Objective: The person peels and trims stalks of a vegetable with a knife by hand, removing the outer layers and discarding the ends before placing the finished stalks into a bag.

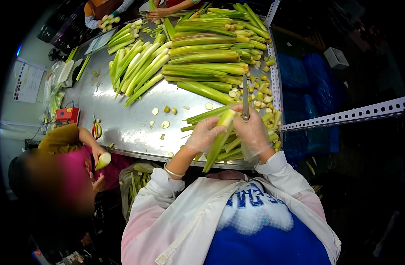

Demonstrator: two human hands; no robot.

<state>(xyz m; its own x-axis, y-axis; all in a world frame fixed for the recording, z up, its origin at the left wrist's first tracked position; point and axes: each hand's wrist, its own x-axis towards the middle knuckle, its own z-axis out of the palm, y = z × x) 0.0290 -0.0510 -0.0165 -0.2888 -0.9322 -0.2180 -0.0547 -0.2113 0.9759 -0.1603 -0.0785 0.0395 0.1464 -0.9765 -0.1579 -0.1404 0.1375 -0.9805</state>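
Note:
Both my hands wear clear plastic gloves. My left hand [205,133] grips a green water bamboo shoot [219,142], its pale end up and its leafy end towards me. In my right hand [254,127] is a knife [245,96], the blade pointing away from me over the table. The fingers of that hand are at the shoot's pale end; whether they pinch a husk is hidden. Stripped husk leaves [232,150] lie beneath my hands. Just beyond them is a large pile of unpeeled shoots [202,59], with cut butt ends [263,89] along its right side.
Peeled shoots [139,66] lie left of the pile on the metal table [103,99]. Yellow-handled scissors [96,130] and a red device [67,115] are at its left. A co-worker's hand [98,154] holds a shoot. A perforated metal post [345,114] juts out right. Other workers stand across.

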